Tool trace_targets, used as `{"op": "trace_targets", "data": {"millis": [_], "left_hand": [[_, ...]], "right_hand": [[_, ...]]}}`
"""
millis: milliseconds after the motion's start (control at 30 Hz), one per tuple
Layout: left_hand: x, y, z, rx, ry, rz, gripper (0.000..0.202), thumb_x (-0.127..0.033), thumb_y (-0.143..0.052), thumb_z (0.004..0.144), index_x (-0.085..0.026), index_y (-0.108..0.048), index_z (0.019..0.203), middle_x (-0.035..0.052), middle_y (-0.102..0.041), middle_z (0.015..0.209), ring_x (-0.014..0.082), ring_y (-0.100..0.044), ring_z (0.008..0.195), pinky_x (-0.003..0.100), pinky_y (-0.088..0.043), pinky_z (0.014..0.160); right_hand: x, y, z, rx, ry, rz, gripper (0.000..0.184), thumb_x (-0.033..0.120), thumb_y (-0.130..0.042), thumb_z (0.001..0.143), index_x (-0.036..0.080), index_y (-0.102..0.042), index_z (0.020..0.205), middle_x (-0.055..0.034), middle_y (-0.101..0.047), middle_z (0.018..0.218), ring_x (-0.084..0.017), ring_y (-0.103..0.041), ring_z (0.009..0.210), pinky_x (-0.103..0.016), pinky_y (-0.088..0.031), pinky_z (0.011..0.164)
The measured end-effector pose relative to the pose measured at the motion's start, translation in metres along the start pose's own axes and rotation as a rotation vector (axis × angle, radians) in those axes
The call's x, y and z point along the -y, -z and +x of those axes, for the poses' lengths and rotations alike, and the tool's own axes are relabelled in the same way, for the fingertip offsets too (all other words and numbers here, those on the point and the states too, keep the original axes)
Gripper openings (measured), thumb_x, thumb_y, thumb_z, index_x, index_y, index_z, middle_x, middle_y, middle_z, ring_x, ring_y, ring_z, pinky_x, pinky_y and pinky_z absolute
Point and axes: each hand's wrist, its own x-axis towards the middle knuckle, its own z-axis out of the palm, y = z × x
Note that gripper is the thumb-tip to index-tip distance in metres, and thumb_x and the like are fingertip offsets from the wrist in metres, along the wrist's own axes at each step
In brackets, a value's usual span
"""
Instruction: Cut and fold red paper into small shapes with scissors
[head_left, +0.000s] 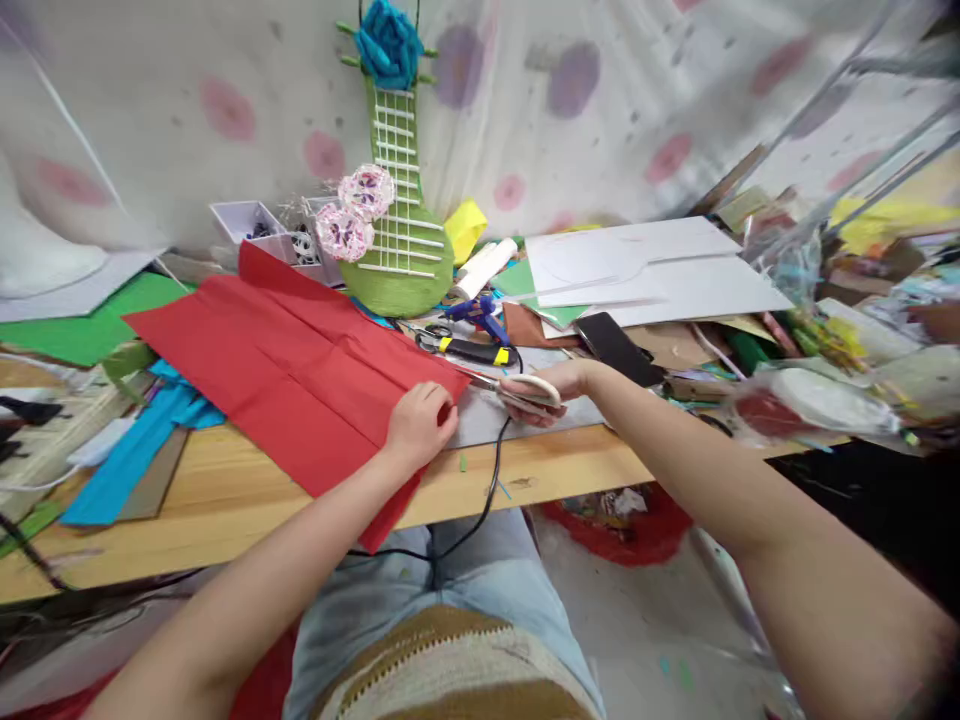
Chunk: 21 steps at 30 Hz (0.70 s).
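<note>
A large creased sheet of red paper [277,350] lies across the wooden table and hangs over its front edge. On its right side my left hand [421,422] is closed, with curled fingers holding the paper. My right hand [559,385] grips a pair of scissors [531,392] with pale handles. The blades point left and meet the paper's right corner; their tips are partly hidden. Just behind the scissors are a black-and-yellow utility knife [476,350] and a blue glue gun [480,312].
A green guitar-shaped craft [397,240] with a blue flower stands at the back. White boards [652,265] lie at the back right near a black phone [616,348]. Blue paper strips [142,440] lie left. A black cord [491,490] crosses the table edge. Below is a red waste bin [637,545].
</note>
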Motion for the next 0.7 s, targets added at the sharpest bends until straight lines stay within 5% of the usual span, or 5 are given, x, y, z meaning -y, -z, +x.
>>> {"op": "trace_targets", "data": {"millis": [700], "left_hand": [[0.001,-0.005,-0.005,-0.140,-0.101,0.064,0.006,-0.018,-0.054,0.081,-0.019,-0.054,0.075,0.0044,-0.061,0.079,0.0191,-0.054,0.076,0.030,-0.041,0.068]], "right_hand": [[0.006,0.009,0.012,-0.071,-0.128,0.040,0.071,0.082,-0.030,0.075,0.013,-0.046,0.081,0.0022,-0.045,0.056,-0.006,-0.045,0.040,-0.015,-0.020,0.032]]}}
